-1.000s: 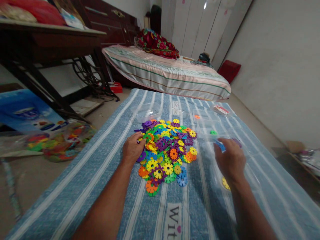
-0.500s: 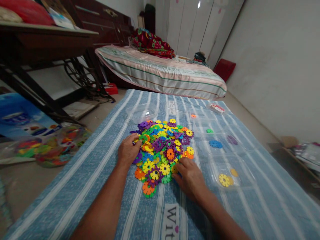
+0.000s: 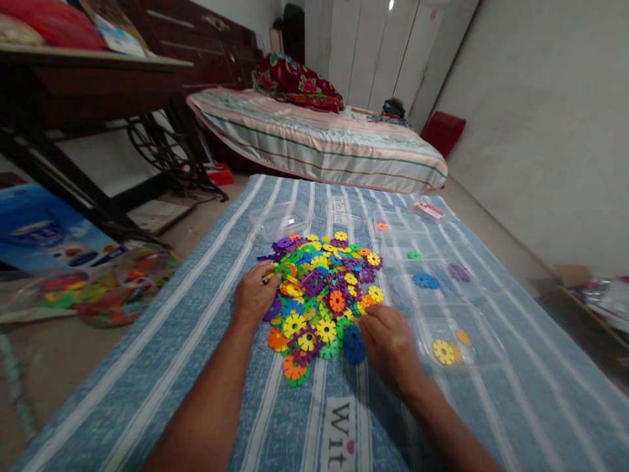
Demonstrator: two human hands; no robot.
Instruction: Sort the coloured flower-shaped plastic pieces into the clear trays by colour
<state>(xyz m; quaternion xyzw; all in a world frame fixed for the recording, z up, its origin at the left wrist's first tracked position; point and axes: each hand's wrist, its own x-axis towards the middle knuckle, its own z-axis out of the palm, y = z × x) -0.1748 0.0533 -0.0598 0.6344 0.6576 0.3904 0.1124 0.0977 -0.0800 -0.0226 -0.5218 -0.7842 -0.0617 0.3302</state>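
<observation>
A heap of flat, notched plastic discs and square pieces (image 3: 314, 282) lies on the striped cloth in yellow, purple, green, orange and blue. My left hand (image 3: 255, 293) rests against the heap's left edge, thumb and forefinger apart, fingertips touching pieces there. At the lower right of the heap is my right hand (image 3: 392, 342), its fingers pinched together. Whatever sits between those fingertips is too hidden to name. Just left of that hand a blue notched disc (image 3: 354, 345) lies on the cloth.
On the right stands a clear compartment tray (image 3: 496, 357) with yellow discs (image 3: 443, 352), a blue piece (image 3: 426, 281), a purple piece (image 3: 459, 273) and a green piece (image 3: 414, 255). A clear container (image 3: 280, 221) stands behind the heap. A bed (image 3: 319, 144) is beyond.
My right hand has drawn back to the right from the heap's edge, its fingers now pinched. The blue disc beside it has come into view. My left hand stays at the heap.
</observation>
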